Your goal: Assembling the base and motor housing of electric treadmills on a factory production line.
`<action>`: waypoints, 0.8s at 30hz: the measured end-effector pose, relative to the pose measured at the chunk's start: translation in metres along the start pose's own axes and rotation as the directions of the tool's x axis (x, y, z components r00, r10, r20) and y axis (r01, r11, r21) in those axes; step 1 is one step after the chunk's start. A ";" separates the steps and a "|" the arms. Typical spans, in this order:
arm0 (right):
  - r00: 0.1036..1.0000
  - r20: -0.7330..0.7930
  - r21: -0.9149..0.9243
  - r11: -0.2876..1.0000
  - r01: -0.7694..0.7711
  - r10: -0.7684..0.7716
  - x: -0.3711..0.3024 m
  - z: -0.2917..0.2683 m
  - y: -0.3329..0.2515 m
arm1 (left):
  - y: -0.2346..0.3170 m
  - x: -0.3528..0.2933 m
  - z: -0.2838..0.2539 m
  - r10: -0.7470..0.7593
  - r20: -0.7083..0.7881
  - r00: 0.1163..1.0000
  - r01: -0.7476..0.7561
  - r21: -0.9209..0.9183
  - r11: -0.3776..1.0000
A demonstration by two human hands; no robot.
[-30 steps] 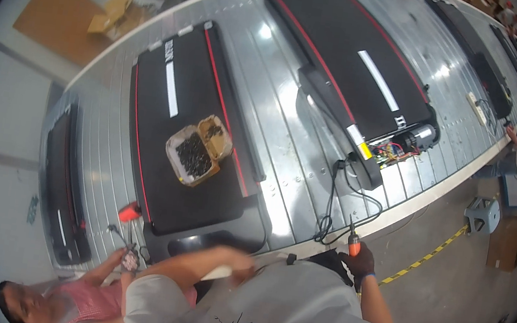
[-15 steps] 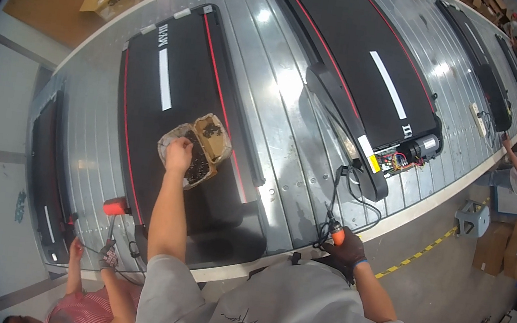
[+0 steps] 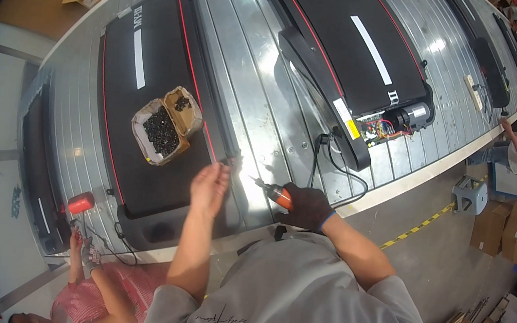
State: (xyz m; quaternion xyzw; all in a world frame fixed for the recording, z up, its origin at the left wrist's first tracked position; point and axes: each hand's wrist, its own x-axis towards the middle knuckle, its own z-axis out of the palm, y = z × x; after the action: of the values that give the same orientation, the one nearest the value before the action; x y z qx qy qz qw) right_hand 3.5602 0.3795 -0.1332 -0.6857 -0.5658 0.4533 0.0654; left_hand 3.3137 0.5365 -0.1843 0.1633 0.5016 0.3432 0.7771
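Note:
My bare left hand is closed in a pinch over the lower right edge of a black treadmill deck; what its fingers hold is too small to make out. In a dark glove, my right hand grips an orange and black power screwdriver, its tip pointing left toward my left hand. On the deck rests an open cardboard box, with one side full of small dark screws and a few more in the other part.
Right of me lies a second treadmill with wiring and a motor exposed. A red-headed mallet is at the left, near a co-worker in a striped red shirt. The metal-slatted table runs on toward other workers.
My left hand has left the screw box and moved down and right to the deck's edge. My right hand has raised the screwdriver and brought it left. The whole view has shifted.

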 end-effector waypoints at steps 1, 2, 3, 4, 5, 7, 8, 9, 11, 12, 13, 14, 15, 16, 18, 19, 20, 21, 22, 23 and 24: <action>1.000 0.006 0.006 1.000 0.005 -0.005 -0.001 -0.002 -0.002 | -0.017 -0.017 0.006 -0.085 0.012 0.996 0.085 -0.065 0.994; 0.998 0.017 -0.023 0.998 0.060 -0.060 -0.003 -0.003 -0.002 | -0.032 -0.029 0.009 -0.098 0.046 0.994 0.103 -0.111 0.989; 0.992 0.031 -0.055 0.991 0.121 -0.120 -0.004 -0.005 -0.002 | -0.043 -0.038 0.010 -0.104 0.078 0.991 0.116 -0.160 0.980; 0.990 0.075 -0.070 0.990 0.121 -0.116 -0.008 -0.009 -0.001 | -0.050 -0.045 0.010 -0.101 0.053 0.993 0.109 -0.183 0.977; 0.989 0.083 -0.069 0.989 0.131 -0.126 -0.013 -0.012 0.002 | -0.057 -0.051 0.010 -0.094 0.043 0.995 0.101 -0.185 0.978; 0.981 0.157 -0.072 0.990 0.122 -0.109 -0.020 -0.015 0.009 | -0.066 -0.063 0.013 -0.063 -0.011 0.998 0.060 -0.164 0.985; 0.979 0.164 -0.069 0.989 0.132 -0.119 -0.023 -0.020 0.013 | -0.071 -0.067 0.016 -0.057 -0.022 0.998 0.053 -0.165 0.985; 0.975 0.189 -0.060 0.989 0.132 -0.119 -0.028 -0.026 0.015 | -0.076 -0.071 0.019 -0.047 -0.043 0.998 0.040 -0.155 0.987; 0.968 0.219 -0.043 0.990 0.137 -0.125 -0.035 -0.029 0.025 | -0.085 -0.079 0.025 -0.036 -0.073 0.997 0.026 -0.140 0.990; 0.968 0.216 -0.029 0.990 0.140 -0.131 -0.037 -0.028 0.033 | -0.091 -0.082 0.033 -0.024 -0.101 0.995 0.010 -0.136 0.991; 0.968 0.212 -0.014 0.990 0.142 -0.136 -0.038 -0.028 0.042 | -0.096 -0.085 0.039 -0.012 -0.127 0.992 -0.005 -0.132 0.991; 0.967 0.214 -0.004 0.990 0.143 -0.139 -0.038 -0.028 0.049 | -0.102 -0.086 0.043 -0.013 -0.133 0.991 -0.003 -0.125 0.992; 0.963 0.212 0.006 0.985 0.172 -0.169 -0.038 -0.029 0.056 | -0.108 -0.086 0.045 0.083 -0.122 0.989 -0.088 -0.032 0.996; 0.958 0.208 0.017 0.980 0.200 -0.199 -0.036 -0.029 0.064 | -0.113 -0.085 0.047 0.177 -0.100 0.979 -0.171 0.061 0.983; 0.922 0.251 0.118 0.955 0.274 -0.295 -0.026 -0.032 0.088 | -0.123 -0.084 0.046 0.304 -0.017 0.953 -0.285 0.299 0.911; 0.876 0.282 0.210 0.916 0.341 -0.391 -0.020 -0.030 0.101 | -0.129 -0.085 0.041 0.404 0.099 0.909 -0.397 0.495 0.773; 0.839 0.349 0.240 0.905 0.350 -0.417 -0.007 -0.023 0.114 | -0.136 -0.080 0.032 0.364 0.145 0.920 -0.388 0.473 0.791; 0.840 0.349 0.252 0.905 0.344 -0.416 0.001 -0.022 0.118 | -0.148 -0.073 0.027 0.355 0.143 0.924 -0.378 0.481 0.791; 0.837 0.391 0.215 0.922 0.321 -0.382 0.012 -0.023 0.119 | -0.161 -0.066 0.028 0.284 0.011 0.959 -0.282 0.176 0.943; 0.833 0.432 0.176 0.938 0.299 -0.346 0.024 -0.022 0.118 | -0.170 -0.058 0.027 0.171 -0.090 0.981 -0.184 -0.164 0.969; 0.844 0.367 0.102 0.919 0.381 -0.391 0.041 -0.014 0.122 | -0.176 -0.045 0.027 0.060 -0.159 0.986 -0.106 -0.297 0.949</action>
State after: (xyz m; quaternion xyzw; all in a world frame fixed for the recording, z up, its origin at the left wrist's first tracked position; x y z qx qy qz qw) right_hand 3.6554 0.3763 -0.2211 -0.4560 -0.6881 0.5619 0.0527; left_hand 3.3911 0.3824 -0.2471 0.0368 0.4916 0.4599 0.7386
